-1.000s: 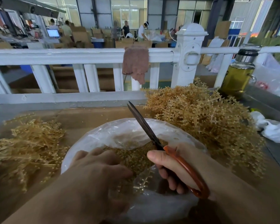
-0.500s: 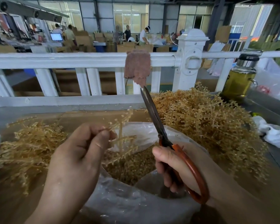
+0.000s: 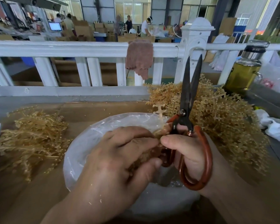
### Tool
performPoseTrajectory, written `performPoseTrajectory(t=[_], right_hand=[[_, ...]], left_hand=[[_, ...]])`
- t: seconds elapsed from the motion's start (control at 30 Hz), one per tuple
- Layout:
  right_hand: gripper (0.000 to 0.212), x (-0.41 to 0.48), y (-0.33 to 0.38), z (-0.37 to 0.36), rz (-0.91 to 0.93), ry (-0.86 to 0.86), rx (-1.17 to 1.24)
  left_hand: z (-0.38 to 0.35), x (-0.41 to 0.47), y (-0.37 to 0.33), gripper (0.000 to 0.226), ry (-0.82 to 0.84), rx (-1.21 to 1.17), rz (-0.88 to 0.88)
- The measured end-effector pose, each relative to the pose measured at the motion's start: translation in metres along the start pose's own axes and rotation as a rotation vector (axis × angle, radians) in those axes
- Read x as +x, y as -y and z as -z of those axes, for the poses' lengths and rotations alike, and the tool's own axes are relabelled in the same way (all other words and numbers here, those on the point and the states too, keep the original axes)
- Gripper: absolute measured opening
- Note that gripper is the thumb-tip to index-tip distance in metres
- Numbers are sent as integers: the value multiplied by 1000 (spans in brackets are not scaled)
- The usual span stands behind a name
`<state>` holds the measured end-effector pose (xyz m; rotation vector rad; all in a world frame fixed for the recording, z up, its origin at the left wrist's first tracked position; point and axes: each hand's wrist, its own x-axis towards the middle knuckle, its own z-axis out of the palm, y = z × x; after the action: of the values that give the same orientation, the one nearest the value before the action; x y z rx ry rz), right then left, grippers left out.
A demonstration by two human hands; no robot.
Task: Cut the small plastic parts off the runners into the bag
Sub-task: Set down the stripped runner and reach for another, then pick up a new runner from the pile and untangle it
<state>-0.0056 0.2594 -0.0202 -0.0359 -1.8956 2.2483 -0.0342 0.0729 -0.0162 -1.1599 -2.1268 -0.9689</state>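
**Runner (image 3: 159, 111) gripped over the bag (image 3: 81, 143), scissors (image 3: 185, 104) upright**

The runner is a pale tan plastic stem with short cross branches. It stands up out of the left hand (image 3: 123, 156), just left of the scissors' pivot and above the far rim of the clear plastic bag. The left hand's fingers are curled round the stem's lower part, hiding it. The hand also covers most of the bag's mouth, so what lies inside cannot be made out.

The right hand (image 3: 190, 152) grips the scissors, its fingers passed through the large red-brown handle loop and its thumb lying across towards the left hand. The dark blades point up and away, parted a little at the tips.

The bag sits on a brown cardboard surface (image 3: 87, 110), near and central. A large heap of runners (image 3: 220, 120) lies at the far right, just behind the scissors. A thinner, flatter heap (image 3: 31, 135) lies to the left. Beyond runs a white railing (image 3: 71, 49) with a brownish cloth (image 3: 139, 57) draped over it. A bottle of yellow liquid (image 3: 244, 75) stands at far right.
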Motion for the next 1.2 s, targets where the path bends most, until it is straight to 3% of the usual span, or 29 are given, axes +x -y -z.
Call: performPoseTrajectory(t=[0.1, 0.2, 0.27, 0.33, 0.43, 0.53, 0.73, 0.8, 0.97, 1.2], right_hand=[[12, -1, 8, -3, -4, 110, 232], [19, -1, 13, -2, 38, 199, 355], [15, -1, 13, 1, 74, 263, 380], [12, -1, 12, 1, 81, 283, 389], [14, 1, 8, 2, 95, 229, 312], [12, 1, 3, 2, 105, 141, 201], [13, 1, 4, 1, -9, 131, 261], [13, 1, 4, 1, -2, 132, 251], [20, 0, 3, 0, 26, 136, 192], [22, -3, 2, 1, 80, 141, 116]], left_hand=[[7, 3, -1, 32, -100, -93, 232], [10, 6, 0, 65, -152, -346, 687], [8, 8, 5, 78, -96, -655, 847], [5, 10, 6, 76, 4, -1006, 891], [7, 12, 3, 73, 92, -1203, 883], [8, 11, 1, 50, 95, -1235, 896], [7, 12, 4, 20, 25, -1246, 909], [7, 11, 4, 19, 46, -1245, 917], [5, 10, -2, 54, 189, -1251, 936], [-2, 8, -1, 37, 67, -1182, 1022]])
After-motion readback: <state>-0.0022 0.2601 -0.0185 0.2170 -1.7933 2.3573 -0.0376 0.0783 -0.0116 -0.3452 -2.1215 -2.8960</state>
